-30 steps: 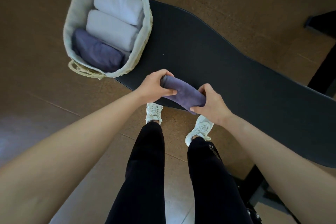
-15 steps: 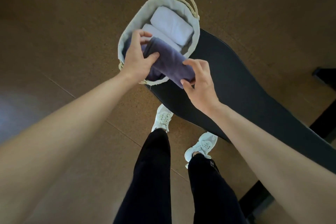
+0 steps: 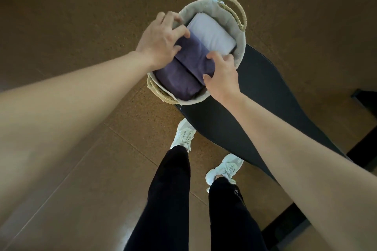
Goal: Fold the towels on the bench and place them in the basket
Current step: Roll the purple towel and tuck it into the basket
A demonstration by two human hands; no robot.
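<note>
A woven basket with a beige liner (image 3: 240,51) stands on the left end of the dark bench (image 3: 265,100). Inside it, a rolled white towel (image 3: 210,33) lies at the far side and a rolled purple towel (image 3: 175,81) at the near side. Between them lies a second rolled purple towel (image 3: 193,58), resting down in the basket. My left hand (image 3: 161,40) grips its left end with curled fingers. My right hand (image 3: 222,76) holds its right end between thumb and fingers, at the basket's near right rim.
The basket has rope handles at its far right (image 3: 237,11) and near left (image 3: 161,94). Brown cork floor (image 3: 81,16) surrounds the bench. My legs and white shoes (image 3: 183,133) stand just in front of the bench. Dark furniture (image 3: 365,98) shows at the right edge.
Both hands lifted the rolled purple towel off the bench, carried it left over the basket, and lowered it in between the white towel and the other purple towel.
</note>
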